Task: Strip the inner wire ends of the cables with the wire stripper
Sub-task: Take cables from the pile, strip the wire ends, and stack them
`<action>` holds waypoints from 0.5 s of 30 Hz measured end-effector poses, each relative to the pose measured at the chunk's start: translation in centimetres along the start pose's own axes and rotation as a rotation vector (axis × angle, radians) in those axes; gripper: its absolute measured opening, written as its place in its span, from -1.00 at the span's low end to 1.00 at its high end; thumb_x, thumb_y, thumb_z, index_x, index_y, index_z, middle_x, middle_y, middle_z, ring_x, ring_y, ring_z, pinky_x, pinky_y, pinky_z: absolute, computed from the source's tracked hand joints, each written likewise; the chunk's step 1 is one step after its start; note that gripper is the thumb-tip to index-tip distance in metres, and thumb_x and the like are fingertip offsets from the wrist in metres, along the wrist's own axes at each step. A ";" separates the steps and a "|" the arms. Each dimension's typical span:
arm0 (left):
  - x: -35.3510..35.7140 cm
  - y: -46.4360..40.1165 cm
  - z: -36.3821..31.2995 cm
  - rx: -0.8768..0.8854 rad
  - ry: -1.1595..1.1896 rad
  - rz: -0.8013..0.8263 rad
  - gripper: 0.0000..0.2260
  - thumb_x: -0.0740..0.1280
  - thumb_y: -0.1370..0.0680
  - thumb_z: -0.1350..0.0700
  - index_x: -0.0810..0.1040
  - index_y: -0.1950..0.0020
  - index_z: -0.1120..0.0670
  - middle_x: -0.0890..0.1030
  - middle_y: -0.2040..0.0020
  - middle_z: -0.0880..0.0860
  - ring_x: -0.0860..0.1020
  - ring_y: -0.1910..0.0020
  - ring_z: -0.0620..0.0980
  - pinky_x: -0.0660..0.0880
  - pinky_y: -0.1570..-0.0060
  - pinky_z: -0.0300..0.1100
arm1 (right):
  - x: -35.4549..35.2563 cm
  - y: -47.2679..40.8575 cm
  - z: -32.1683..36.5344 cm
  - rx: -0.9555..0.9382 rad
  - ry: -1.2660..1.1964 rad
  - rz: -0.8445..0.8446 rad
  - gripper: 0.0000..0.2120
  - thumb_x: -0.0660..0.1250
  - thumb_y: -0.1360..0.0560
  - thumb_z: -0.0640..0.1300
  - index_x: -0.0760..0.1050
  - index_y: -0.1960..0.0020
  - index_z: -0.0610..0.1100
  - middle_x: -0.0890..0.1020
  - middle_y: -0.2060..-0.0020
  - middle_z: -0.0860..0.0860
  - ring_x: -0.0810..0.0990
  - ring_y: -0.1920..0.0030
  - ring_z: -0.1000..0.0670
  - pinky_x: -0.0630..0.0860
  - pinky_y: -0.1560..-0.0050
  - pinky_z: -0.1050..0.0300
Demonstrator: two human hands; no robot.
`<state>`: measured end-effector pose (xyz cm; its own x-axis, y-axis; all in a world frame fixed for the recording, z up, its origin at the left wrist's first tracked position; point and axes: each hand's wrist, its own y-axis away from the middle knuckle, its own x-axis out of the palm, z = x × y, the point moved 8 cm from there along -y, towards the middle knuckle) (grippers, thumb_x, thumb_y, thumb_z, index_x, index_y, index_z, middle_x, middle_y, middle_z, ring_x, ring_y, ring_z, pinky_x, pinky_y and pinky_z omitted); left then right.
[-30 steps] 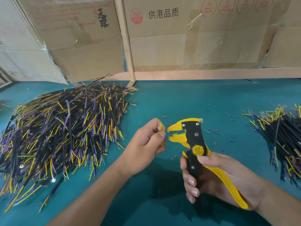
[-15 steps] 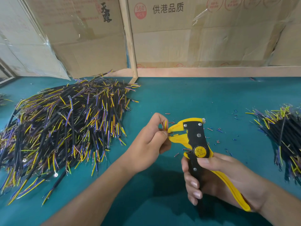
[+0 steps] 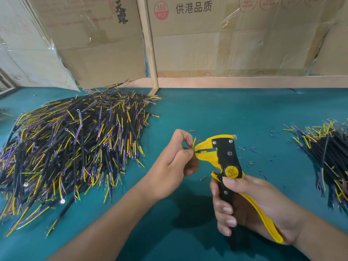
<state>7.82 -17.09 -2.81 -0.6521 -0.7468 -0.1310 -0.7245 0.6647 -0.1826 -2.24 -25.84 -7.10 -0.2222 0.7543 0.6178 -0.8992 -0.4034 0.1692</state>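
Observation:
My left hand (image 3: 175, 159) pinches a short cable (image 3: 194, 143) at the stripper's mouth; a yellow inner wire sticks up above my fingers and another end lies between the jaws. Most of the cable is hidden in my fist. My right hand (image 3: 250, 206) grips the handles of the yellow and black wire stripper (image 3: 224, 159), held upright with its yellow jaws pointing left at my left hand.
A big heap of black cables (image 3: 71, 146) with yellow, blue and purple ends lies on the green table (image 3: 207, 110) at the left. A smaller cable heap (image 3: 325, 157) sits at the right edge. Bits of stripped insulation (image 3: 250, 149) are scattered behind the stripper. Cardboard boxes (image 3: 226, 38) line the back.
My left hand moved right and brought the cable end from just beside the stripper into its jaws. The right hand kept its hold on the stripper.

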 end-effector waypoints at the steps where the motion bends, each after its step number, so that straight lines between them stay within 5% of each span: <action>1: 0.0 0.0 0.0 -0.001 -0.005 0.000 -0.94 0.05 -0.55 0.15 0.26 0.00 0.09 0.36 0.41 -0.06 0.31 0.37 -0.03 0.30 0.38 -0.36 | 0.2 0.0 0.1 0.003 -0.011 0.001 -0.67 0.54 -0.44 -0.01 0.54 0.02 -0.24 0.40 0.34 -0.17 0.42 0.38 -0.12 0.48 0.24 -0.09; 15: -0.2 -0.2 0.1 0.008 0.085 0.002 -0.86 0.05 -0.53 0.17 0.32 0.08 -0.06 0.35 0.41 -0.13 0.32 0.40 -0.08 0.29 0.40 -0.37 | 0.1 0.0 -0.2 0.010 -0.026 -0.076 -0.66 0.55 -0.43 0.02 0.50 0.12 -0.20 0.33 0.39 -0.13 0.33 0.46 -0.06 0.40 0.35 0.02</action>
<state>8.08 -17.06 -2.83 -0.6705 -0.7404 -0.0481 -0.7215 0.6657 -0.1905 -2.37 -25.62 -7.18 -0.1432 0.7691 0.6229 -0.9091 -0.3510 0.2243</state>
